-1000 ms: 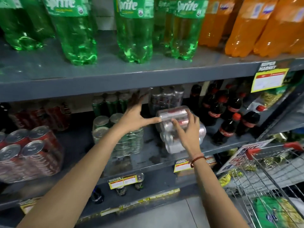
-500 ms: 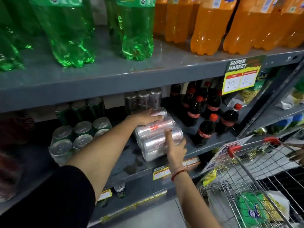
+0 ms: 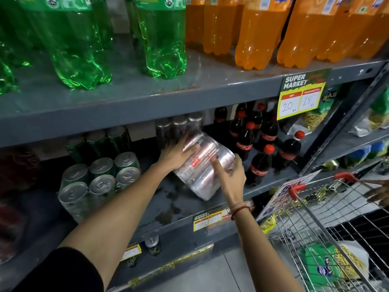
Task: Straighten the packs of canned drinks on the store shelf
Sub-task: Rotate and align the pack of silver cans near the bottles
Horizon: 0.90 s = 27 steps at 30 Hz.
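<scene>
A shrink-wrapped pack of silver cans (image 3: 202,167) lies on its side, tilted, on the middle grey shelf (image 3: 168,199). My left hand (image 3: 176,152) rests flat on the pack's upper left side. On the pack's right side sits my right hand (image 3: 231,175), fingers wrapped round it and the forefinger stretched along the top. An upright pack of green cans (image 3: 99,182) stands to the left. Further silver and green cans stand behind at the back of the shelf.
Small cola bottles (image 3: 259,165) stand just right of the pack. Green and orange bottles fill the upper shelf (image 3: 189,91), which carries a yellow price tag (image 3: 301,98). A wire shopping cart (image 3: 328,228) sits at the lower right, another person's hand on its handle.
The silver pack has turned and now lies slanted toward the back right. Both hands shifted with it; the left lies flatter on top. The camera moved closer and left.
</scene>
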Tool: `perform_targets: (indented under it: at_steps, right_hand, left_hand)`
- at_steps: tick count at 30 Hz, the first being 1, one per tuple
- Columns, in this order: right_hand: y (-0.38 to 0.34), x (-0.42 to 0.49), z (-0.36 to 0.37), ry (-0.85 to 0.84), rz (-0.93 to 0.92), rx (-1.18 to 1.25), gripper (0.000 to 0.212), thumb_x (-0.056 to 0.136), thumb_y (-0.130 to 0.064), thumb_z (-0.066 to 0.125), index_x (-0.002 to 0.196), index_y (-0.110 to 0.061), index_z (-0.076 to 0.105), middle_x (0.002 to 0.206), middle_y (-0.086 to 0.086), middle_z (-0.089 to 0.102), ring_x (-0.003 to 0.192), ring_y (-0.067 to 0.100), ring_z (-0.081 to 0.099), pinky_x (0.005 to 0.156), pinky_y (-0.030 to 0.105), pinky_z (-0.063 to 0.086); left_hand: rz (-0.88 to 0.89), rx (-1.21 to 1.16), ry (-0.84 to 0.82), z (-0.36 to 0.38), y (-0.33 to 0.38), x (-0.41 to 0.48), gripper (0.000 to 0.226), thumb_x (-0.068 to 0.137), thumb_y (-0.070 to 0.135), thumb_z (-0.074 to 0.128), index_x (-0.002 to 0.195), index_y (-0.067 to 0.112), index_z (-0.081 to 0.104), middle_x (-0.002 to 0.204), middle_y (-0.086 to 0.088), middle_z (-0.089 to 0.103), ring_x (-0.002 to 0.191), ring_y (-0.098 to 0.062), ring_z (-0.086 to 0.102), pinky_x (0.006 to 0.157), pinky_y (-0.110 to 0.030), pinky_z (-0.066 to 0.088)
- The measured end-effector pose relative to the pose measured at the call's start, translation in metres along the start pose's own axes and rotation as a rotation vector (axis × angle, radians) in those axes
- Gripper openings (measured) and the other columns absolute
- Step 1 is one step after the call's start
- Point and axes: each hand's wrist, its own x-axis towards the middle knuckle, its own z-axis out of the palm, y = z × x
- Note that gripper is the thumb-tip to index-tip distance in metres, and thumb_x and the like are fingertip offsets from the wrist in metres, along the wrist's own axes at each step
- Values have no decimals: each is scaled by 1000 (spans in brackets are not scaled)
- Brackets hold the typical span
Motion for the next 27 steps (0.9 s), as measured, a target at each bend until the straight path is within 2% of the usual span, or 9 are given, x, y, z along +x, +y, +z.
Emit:
perform_targets:
  at_steps: [2,6,8,10,12,17,21,24,27]
  right_hand:
    - [-3,4,-6,-26,-114,-57,89,71,-64,65,143,-19,37,148,9,41,131,24,44,107,37,39]
    - [3,4,-14,-98,-287,-146,79,77,-54,68,143,-27,35,158,-1,23,138,-1,21,111,22,20]
    - [8,-3,-15,-122,-390,-160,70,79,-48,71,140,-35,37,157,-5,23,135,-14,18,107,7,17]
    - [15,-12,-13,-142,-480,-172,64,80,-48,70,136,-39,39,157,-5,21,140,-9,17,105,1,17]
    - [22,-21,-10,-155,-551,-186,66,80,-49,69,137,-37,39,159,-2,18,145,5,19,110,8,21]
    - [41,-34,-5,-159,-666,-227,70,80,-42,73,140,-27,39,161,1,9,148,23,17,117,40,28]
    - [44,-38,-2,-161,-739,-254,70,80,-43,72,139,-29,37,159,-6,7,148,27,17,116,44,27]
    - [41,-36,-7,-175,-697,-269,74,78,-53,70,140,-33,36,160,-2,7,147,19,20,114,20,25]
    - [32,-27,-16,-179,-574,-220,80,74,-64,67,142,-41,31,157,-4,14,137,-12,22,99,-3,23]
  left_hand:
    - [-18,-107,90,9,-2,-11,81,82,71,35,148,33,6,153,-21,22,137,-43,26,109,-56,28]
    - [-13,-306,245,26,-3,-37,79,85,63,37,148,29,3,137,-31,34,129,-44,33,108,-52,29]
    - [4,-390,278,34,-9,-53,85,78,73,29,147,34,-2,135,-28,35,128,-39,33,108,-47,26]
    - [22,-454,294,41,-19,-68,82,73,81,26,140,48,-10,141,-22,29,132,-33,31,109,-44,23]
    - [18,-498,287,46,-28,-79,79,72,82,29,131,59,-17,151,-18,18,140,-31,21,114,-47,18]
    - [15,-485,290,54,-45,-98,87,72,83,28,135,49,-21,159,-9,-2,146,-24,0,115,-46,5]
    - [-36,-469,270,53,-46,-110,85,72,84,27,133,53,-24,159,-8,-3,146,-26,0,115,-52,8]
    - [-68,-466,291,47,-37,-119,86,78,75,30,141,43,-17,158,-12,5,144,-29,13,114,-50,16]
    - [-115,-512,405,51,-13,-139,76,85,65,34,142,45,-11,158,-6,4,143,-25,18,112,-41,20]
